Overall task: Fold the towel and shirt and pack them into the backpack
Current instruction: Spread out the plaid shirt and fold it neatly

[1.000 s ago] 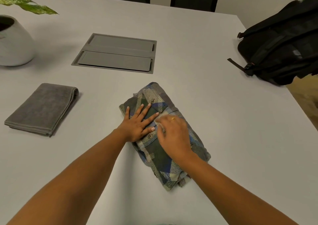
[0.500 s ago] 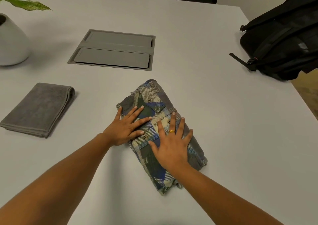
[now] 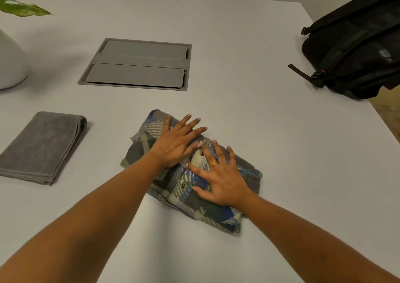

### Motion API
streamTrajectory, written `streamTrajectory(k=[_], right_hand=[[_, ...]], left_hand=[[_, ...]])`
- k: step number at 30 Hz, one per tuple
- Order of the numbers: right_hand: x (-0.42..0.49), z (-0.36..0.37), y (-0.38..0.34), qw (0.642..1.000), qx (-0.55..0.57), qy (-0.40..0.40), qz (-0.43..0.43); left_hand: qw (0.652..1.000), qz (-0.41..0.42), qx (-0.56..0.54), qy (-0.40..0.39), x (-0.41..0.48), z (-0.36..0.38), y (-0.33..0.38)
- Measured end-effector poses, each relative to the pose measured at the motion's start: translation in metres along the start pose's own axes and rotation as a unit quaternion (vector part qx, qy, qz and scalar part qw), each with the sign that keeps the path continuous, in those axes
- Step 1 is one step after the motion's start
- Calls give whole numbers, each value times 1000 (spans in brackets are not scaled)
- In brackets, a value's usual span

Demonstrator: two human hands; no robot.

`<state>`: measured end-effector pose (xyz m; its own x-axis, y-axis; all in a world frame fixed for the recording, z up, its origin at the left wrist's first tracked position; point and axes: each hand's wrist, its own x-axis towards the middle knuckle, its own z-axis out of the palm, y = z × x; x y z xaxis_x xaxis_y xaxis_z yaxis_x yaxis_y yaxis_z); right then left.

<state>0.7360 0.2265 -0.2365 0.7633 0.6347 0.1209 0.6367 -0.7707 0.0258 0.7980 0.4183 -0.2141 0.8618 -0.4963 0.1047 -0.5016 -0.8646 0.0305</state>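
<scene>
- White table [image 3: 270, 144] fills almost all the view, and dark chair backs stand behind its far edge.
- Folded plaid shirt [image 3: 207, 213] lies flat on the table, under both hands.
- Left hand [image 3: 175, 144] presses flat on the far half of the shirt. Its fingers [image 3: 186, 124] are straight and spread, and they grip nothing.
- Right hand [image 3: 220, 181] presses flat on the near half. Its fingers [image 3: 230, 155] are also straight and spread, holding nothing, and one of them wears a gold ring [image 3: 213, 163].
- Left thumb lies just beside the right fingertips.
- Folded grey towel [image 3: 43, 146] lies well to the left of the left fingers, apart from the shirt.
- Black backpack [image 3: 357, 49] sits far beyond the right fingers, to their right, at the table corner.
- Grey cable hatch [image 3: 138, 66] is set in the table beyond the left fingertips.
- White pot [image 3: 8, 66] and a green leaf [image 3: 19, 8] are at the far left.
</scene>
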Motion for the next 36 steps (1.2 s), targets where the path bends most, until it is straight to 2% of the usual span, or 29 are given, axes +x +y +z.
streamTrajectory(k=[4,8,14,18,21,23,25,26,31,33,36], right_hand=[[10,-1,37,994,-23,-20,-109],[17,-7,65,982,-35,-38,-180],[18,-17,104,965,-50,-75,-246],[14,-22,112,966,-27,-82,-243],[7,-23,96,980,36,-67,-186],[4,-28,79,986,147,-8,-72],[7,-30,59,965,243,71,72],[10,-29,49,956,246,89,130],[12,-9,7,964,38,54,256],[13,-3,-3,956,4,41,289],[15,4,-5,955,-21,22,295]], left_hand=[[997,-66,25,33,-25,18,9],[990,-131,25,38,-36,23,36],[978,-204,5,36,-36,29,78],[973,-228,0,31,-32,32,91],[974,-222,3,37,-32,34,89],[977,-212,-3,37,-33,35,86],[981,-191,-5,40,-35,35,82],[983,-180,-5,41,-35,35,80],[987,-161,-9,25,-36,35,73],[986,-163,-9,18,-36,35,73],[987,-161,-1,23,-35,35,73]])
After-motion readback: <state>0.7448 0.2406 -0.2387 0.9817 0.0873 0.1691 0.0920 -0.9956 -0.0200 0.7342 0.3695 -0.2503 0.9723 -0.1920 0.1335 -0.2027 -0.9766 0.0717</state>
